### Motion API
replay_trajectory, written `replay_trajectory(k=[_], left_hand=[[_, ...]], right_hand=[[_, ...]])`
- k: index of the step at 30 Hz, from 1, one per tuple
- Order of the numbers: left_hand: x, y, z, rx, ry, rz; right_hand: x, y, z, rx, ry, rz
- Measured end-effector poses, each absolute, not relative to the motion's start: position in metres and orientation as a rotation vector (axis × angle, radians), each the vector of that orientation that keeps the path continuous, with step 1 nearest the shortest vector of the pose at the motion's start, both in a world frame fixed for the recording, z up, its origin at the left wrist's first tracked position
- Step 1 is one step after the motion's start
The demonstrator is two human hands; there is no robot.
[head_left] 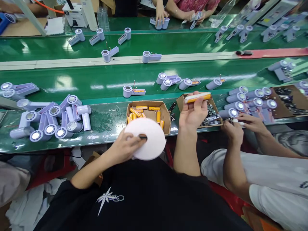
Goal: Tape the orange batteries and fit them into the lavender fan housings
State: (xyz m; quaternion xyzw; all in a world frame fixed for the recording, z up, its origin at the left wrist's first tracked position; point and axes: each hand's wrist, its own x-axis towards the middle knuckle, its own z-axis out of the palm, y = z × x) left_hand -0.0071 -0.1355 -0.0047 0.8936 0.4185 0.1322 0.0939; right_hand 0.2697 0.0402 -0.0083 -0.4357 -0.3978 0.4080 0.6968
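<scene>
My left hand (pixel 124 144) grips a large white roll of tape (pixel 154 141) by its centre hole, the fingers closed over its left side. Raised to the right, my right hand (pixel 194 112) pinches an orange cylindrical battery (pixel 201 97) that has a white strip along its top. Behind the roll stands a cardboard box (pixel 167 110) with several orange batteries (pixel 137 112) inside, partly hidden by the roll. A second cardboard box (pixel 218 109), holding small dark and metallic parts (pixel 209 117), sits just behind my right hand.
Lilac fan housings (pixel 55 112) are heaped on the bench at left; more stand along the green conveyor (pixel 96 81). To my right, a co-worker's hands (pixel 237 128) work near a group of housings (pixel 255 96). Across the line, other people's hands (pixel 161 16) handle similar parts.
</scene>
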Motion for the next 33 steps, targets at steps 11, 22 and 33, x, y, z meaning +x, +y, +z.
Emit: replay_trajectory(k=[11, 22, 33], left_hand=[[-0.07, -0.099, -0.028, 2.203, 1.731, 0.81], [-0.144, -0.138, -0.032, 1.623, 2.795, 0.164], [-0.111, -0.103, -0.028, 1.615, 2.638, 0.08]], right_hand=[[0.249, 0.002, -0.062, -1.077, -1.069, 1.243], [0.245, 0.006, -0.059, -1.001, -1.25, 1.389], [0.251, 0.006, -0.066, -1.07, -1.22, 1.384]])
